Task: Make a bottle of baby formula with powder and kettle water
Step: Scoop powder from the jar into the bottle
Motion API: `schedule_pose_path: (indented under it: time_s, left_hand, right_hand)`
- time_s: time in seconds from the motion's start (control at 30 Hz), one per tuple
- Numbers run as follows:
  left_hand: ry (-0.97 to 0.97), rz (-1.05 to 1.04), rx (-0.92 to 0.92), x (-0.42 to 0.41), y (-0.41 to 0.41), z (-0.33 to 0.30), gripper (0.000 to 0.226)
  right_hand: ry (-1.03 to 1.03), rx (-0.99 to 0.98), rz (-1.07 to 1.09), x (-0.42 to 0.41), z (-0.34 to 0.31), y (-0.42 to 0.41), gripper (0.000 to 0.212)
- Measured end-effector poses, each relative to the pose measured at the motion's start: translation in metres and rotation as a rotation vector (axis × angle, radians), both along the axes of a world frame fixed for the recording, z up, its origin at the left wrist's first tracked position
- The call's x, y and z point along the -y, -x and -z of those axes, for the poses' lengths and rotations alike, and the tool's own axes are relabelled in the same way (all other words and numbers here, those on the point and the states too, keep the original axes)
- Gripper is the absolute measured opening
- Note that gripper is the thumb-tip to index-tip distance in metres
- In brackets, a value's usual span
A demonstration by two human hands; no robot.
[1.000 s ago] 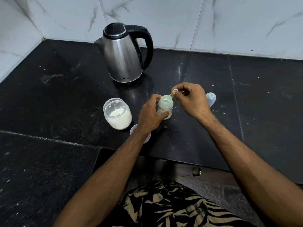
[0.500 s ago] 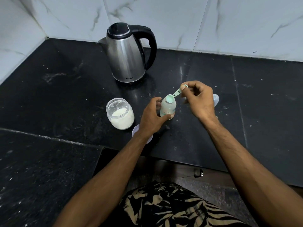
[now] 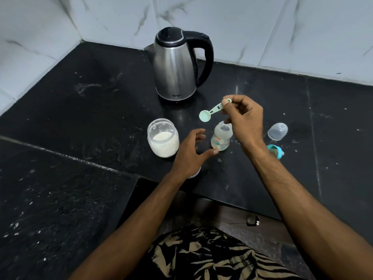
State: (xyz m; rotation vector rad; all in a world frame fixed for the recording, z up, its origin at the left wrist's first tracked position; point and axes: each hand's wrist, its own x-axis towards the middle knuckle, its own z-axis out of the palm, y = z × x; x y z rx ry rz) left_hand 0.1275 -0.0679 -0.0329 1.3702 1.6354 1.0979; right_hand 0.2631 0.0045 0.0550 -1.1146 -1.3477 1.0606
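Head view: bottle [image 3: 221, 138] upright, uncapped, near front edge of surface [image 3: 80, 110], between both hands. Right hand [image 3: 245, 122] nearest, pinching scoop [image 3: 214, 111] above bottle, bowl aimed left toward powder jar [image 3: 163, 137]. Left hand [image 3: 191, 153] relaxed, empty, just beside bottle. Kettle [image 3: 177, 63] behind.

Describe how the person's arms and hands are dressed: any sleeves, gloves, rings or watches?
Both forearms are bare up to the frame edge, with no sleeves in view. The left hand and right hand wear no gloves, and no rings, watch or bracelet show on the fingers or wrists. Short fingernails are visible.
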Motion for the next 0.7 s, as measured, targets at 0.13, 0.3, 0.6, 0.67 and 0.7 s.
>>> schedule_pose_path:
  time_s: [0.13,0.3,0.6,0.67,0.7]
  left_hand:
    - [0.021,-0.026,0.024,0.009,0.002,-0.002,0.068]
    - [0.024,-0.051,-0.003,0.018,0.007,-0.006,0.061]
    - [0.104,-0.077,-0.060,0.026,0.015,-0.004,0.056]
    - [0.127,-0.083,-0.082,0.026,0.016,-0.002,0.054]
    - [0.137,-0.086,-0.096,0.025,0.016,-0.002,0.051]
  right_hand:
    - [0.019,-0.026,-0.110,0.004,-0.002,0.032,0.007]
    - [-0.059,0.113,-0.226,0.006,0.006,0.071,0.003]
    - [-0.116,0.474,-0.314,0.010,0.026,0.105,0.004]
    - [-0.136,0.543,-0.351,0.009,0.030,0.108,0.002]
    - [-0.139,0.577,-0.371,0.009,0.032,0.110,0.002]
